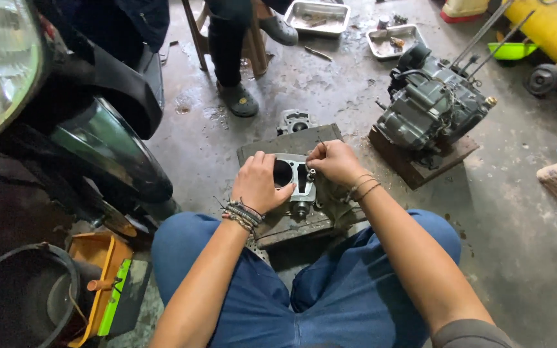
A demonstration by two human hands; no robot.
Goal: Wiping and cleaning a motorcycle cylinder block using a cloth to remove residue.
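A grey metal engine cylinder block with a round bore lies on a dark wooden board on the floor between my knees. My left hand rests on the block's left side and grips it. My right hand is at the block's upper right corner, its fingers pinched on a thin metal tool that points down at a small hole in the block.
A motorcycle engine sits on a wooden block at the right. Two metal trays with parts lie at the back near another person's legs. A motorcycle's front fills the left; a black bucket and orange tray stand below it.
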